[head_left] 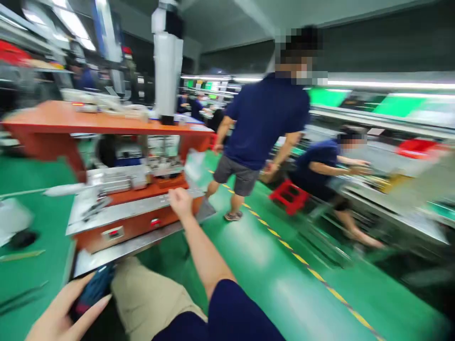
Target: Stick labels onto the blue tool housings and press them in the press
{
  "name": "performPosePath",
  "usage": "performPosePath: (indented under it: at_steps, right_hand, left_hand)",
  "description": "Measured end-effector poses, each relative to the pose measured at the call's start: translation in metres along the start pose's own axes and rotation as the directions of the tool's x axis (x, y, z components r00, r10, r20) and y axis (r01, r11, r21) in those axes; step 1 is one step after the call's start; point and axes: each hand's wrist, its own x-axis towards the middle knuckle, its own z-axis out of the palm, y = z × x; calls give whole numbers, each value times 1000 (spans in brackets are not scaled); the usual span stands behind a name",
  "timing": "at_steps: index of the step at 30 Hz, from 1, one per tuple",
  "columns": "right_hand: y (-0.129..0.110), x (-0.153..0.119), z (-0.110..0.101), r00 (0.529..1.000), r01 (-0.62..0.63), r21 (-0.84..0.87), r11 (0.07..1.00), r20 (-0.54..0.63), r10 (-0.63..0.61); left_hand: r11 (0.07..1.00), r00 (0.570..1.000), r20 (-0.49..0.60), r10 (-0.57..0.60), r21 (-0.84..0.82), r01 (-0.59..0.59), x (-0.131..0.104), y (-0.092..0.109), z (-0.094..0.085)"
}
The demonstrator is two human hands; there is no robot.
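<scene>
My left hand, at the lower left, is closed around a small dark blue and black object with a reddish patch; blur hides its kind. My right hand reaches forward with its fingers curled, at the right front part of a bench machine. Whether anything is inside those fingers is hidden. The machine has an orange-brown body, a metal top plate, a red button and a small red-lit switch on its front.
An orange shelf with a white column stands over the machine. On the green table at left lie tweezers and a white bag. A person stands in the aisle; another sits at a bench near a red stool.
</scene>
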Motion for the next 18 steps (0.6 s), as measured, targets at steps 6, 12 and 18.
performPosePath:
  at_steps: [6,12,18]
  right_hand:
    - [10,0,17,999,-37,285,958,-24,46]
    - [34,-14,27,993,-89,146,985,-64,99]
    - [34,-15,27,992,-99,133,986,-62,108]
  left_hand:
    - [963,988,101,-121,-229,141,-24,24,-38]
    - [906,972,141,-189,-356,228,-25,30,-36]
    - [885,971,167,-172,-407,227,-28,26,-34]
